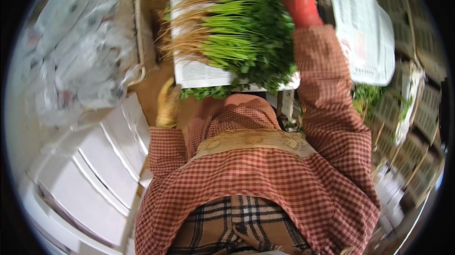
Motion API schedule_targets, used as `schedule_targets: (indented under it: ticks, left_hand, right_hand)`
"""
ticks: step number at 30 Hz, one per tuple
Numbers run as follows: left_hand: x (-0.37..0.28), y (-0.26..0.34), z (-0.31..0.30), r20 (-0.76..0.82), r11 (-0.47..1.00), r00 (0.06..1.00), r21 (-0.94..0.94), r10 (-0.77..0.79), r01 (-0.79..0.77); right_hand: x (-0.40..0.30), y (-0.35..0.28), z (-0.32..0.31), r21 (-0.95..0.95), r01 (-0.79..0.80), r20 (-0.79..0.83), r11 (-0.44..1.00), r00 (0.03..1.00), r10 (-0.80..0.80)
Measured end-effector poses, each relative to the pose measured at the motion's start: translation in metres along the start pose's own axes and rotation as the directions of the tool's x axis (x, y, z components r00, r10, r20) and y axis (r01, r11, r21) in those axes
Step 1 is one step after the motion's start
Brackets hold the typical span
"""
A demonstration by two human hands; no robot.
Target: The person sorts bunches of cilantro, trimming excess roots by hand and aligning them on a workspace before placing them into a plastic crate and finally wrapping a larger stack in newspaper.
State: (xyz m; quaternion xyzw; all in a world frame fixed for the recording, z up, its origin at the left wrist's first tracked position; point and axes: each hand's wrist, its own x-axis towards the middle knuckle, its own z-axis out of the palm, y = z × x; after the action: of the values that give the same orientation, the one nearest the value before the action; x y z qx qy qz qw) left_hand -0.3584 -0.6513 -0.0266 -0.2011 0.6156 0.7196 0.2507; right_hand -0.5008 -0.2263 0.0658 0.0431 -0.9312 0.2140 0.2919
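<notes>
Rows of leafy herb stalks [231, 47], with brown roots at the left and dark green leaves at the right, lie on a printed paper sheet [204, 75]. My right hand [302, 0], in a red glove, reaches over the leaves near the top; whether its fingers hold any is unclear. Beside the lower left corner of the sheet is my left hand [167, 103], in a yellow glove, its fingers partly hidden. More green leaves [206, 92] stick out below the sheet's near edge.
Clear plastic bags [81, 48] are heaped at the left, next to a crate's pale rim [140, 34]. White boxes [106, 162] stand at the lower left. Another printed sheet [366, 34] lies at the right over some greens [369, 96], with slatted crates [424, 116] beyond.
</notes>
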Motion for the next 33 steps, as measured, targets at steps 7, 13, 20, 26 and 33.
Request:
schedule_targets:
  ticks: [7,13,20,26,33]
  left_hand:
    - [0.081,0.016,-0.055,0.155,0.988,0.985,0.125,0.076,-0.096]
    - [0.063,0.123,0.091,0.697,-0.247,0.387,0.625,0.604,-0.74]
    - [0.123,0.154,0.185,0.902,-0.422,0.181,0.351,0.393,-0.836]
    - [0.228,0.193,0.213,0.904,-0.503,0.163,0.361,0.395,-0.785]
    - [0.297,0.148,0.226,0.876,-0.298,0.267,0.4,0.401,-0.867]
  right_hand:
    - [-0.22,-0.019,-0.116,0.17,-0.664,-0.159,0.728,0.711,0.685]
    - [-0.373,-0.063,-0.087,0.272,-0.855,-0.262,0.441,0.375,0.889]
    - [-0.479,-0.166,-0.02,0.388,-0.912,-0.1,0.135,0.104,0.99]
    - [-0.366,-0.137,-0.025,0.572,-0.779,-0.249,0.256,0.133,0.959]
    - [-0.298,-0.06,-0.024,0.561,-0.828,-0.17,-0.023,-0.143,0.975]
